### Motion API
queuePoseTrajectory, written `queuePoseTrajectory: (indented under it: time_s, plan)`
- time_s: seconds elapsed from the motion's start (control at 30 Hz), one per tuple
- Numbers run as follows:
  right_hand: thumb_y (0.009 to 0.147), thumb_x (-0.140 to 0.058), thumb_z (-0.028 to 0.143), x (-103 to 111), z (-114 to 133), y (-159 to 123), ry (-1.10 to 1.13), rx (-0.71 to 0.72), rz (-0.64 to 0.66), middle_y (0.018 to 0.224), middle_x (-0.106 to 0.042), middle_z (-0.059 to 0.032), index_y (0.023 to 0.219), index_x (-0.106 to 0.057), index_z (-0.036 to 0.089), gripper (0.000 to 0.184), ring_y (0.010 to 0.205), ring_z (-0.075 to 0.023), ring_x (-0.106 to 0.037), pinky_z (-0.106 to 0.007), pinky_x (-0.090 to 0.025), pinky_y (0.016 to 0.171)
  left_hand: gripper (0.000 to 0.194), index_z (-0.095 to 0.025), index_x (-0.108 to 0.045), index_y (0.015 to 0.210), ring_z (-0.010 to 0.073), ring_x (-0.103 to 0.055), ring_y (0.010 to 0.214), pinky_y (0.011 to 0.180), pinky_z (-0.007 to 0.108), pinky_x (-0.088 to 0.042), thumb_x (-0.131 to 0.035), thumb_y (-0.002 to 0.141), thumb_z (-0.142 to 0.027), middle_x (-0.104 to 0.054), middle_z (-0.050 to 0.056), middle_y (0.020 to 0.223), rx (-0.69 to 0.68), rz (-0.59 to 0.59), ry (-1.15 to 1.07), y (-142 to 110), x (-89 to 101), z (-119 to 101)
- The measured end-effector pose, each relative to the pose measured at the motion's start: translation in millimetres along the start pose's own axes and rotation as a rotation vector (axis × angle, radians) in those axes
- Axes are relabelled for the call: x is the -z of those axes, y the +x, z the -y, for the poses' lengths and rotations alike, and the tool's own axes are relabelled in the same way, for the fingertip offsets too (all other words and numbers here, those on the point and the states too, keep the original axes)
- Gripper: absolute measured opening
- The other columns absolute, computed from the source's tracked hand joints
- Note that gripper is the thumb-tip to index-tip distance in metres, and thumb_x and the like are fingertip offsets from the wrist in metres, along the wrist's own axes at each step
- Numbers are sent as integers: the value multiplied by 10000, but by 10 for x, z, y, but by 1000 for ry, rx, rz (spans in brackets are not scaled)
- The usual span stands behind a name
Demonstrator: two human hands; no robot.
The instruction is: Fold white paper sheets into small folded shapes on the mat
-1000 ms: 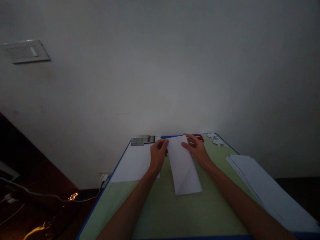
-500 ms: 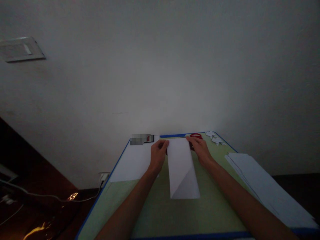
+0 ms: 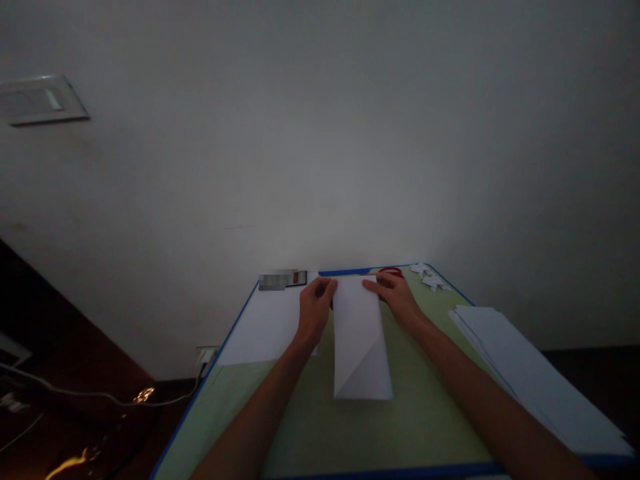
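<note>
Between my two hands is a folded sheet of white paper (image 3: 357, 333), a long strip with a diagonal crease or flap at its near end. My left hand (image 3: 316, 303) pinches its far left corner between thumb and fingers. At the far right corner, my right hand (image 3: 397, 297) grips the paper, thumb lying on top and the other fingers behind the edge. The near end of the paper hangs toward me over the green tabletop (image 3: 310, 433). Just beyond my right hand, red-handled scissors (image 3: 391, 272) show in part.
A white sheet (image 3: 265, 330) lies at the left, with a partly blurred phone (image 3: 299, 278) at its far end. Paper scraps (image 3: 433, 281) sit at the far right, and a stack of white paper (image 3: 535, 373) along the right side. Behind the table rises a wall (image 3: 350, 133).
The folded paper has turned slightly, its near end swinging left so it now points more straight toward me. My right thumb slid off its top, then came back onto it.
</note>
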State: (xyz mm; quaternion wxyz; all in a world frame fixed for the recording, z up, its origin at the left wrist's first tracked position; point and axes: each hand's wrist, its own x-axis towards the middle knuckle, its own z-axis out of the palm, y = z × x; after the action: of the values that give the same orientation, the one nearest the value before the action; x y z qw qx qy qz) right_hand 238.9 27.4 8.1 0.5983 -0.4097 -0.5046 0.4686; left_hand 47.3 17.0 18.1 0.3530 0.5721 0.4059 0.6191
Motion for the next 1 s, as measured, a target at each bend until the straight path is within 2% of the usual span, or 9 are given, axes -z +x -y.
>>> queuePoseTrajectory:
  time_s: [0.13, 0.27, 0.4, 0.47, 0.57, 0.63, 0.77, 0.9, 1.0]
  plan:
    - [598, -893, 488, -17, 98, -33, 35, 46, -22, 828, -746, -50, 818, -757, 182, 401, 775, -215, -670, -339, -527, 735, 335, -151, -707, 768, 117, -528, 552, 483, 214, -407, -748, 797, -482, -614, 4, 646, -27, 3, -13, -30, -18, -120]
    - [681, -857, 473, -79, 422, -59, 68, 163, 22, 832, -728, -25, 858, -748, 196, 346, 770, -188, -647, -307, -508, 722, 306, -160, -709, 781, 113, -542, 556, 489, 208, -443, -751, 814, -461, -626, 1, 664, -127, 5, -14, 17, 14, -503]
    - [728, -840, 444, -164, 1026, -41, 43, 303, 73, 756, -685, 6, 880, -735, 212, 296, 692, -157, -613, -276, -482, 640, 223, -170, -724, 808, 105, -560, 576, 523, 203, -480, -741, 847, -388, -655, -2, 689, -320, 4, 2, 171, 81, -1085]
    - [743, -835, 413, -192, 1394, -41, 1, 464, 88, 790, -702, -6, 850, -734, 206, 254, 733, -157, -623, -275, -496, 675, 195, -173, -737, 823, 106, -574, 591, 534, 208, -500, -750, 845, -366, -674, 4, 719, -446, -6, 7, 258, 97, -1383]
    - [752, -822, 390, -221, 1889, -91, -69, 659, 46, 801, -703, -11, 832, -736, 209, 216, 736, -160, -623, -282, -515, 666, 183, -172, -754, 834, 109, -588, 592, 520, 212, -514, -771, 831, -354, -697, 15, 748, -583, 8, -15, 356, 101, -1769]
    - [763, -811, 390, -240, 2109, -151, -101, 740, 24, 784, -696, -10, 832, -730, 211, 208, 702, -156, -617, -275, -513, 625, 175, -170, -759, 822, 110, -595, 589, 513, 214, -521, -782, 825, -343, -707, 22, 758, -632, 27, -17, 389, 115, -1961]
    - [811, -780, 371, -271, 2258, -267, -154, 866, 31, 761, -678, -7, 827, -709, 219, 169, 695, -157, -630, -269, -531, 622, 145, -184, -765, 795, 129, -628, 620, 532, 225, -547, -783, 833, -322, -715, 27, 748, -719, 61, 51, 372, 208, -2179]
    - [830, -777, 330, -268, 2242, -328, -166, 919, 63, 752, -655, 1, 829, -690, 225, 137, 679, -149, -621, -252, -527, 604, 104, -208, -775, 804, 141, -659, 636, 547, 228, -558, -772, 851, -300, -712, 20, 712, -804, 86, 181, 288, 323, -2260]
    - [833, -784, 306, -245, 2243, -348, -177, 939, 83, 765, -646, 1, 845, -694, 231, 117, 688, -144, -618, -239, -521, 598, 79, -215, -779, 822, 129, -652, 594, 549, 229, -561, -767, 861, -283, -714, 10, 701, -819, 102, 203, 242, 363, -2287]
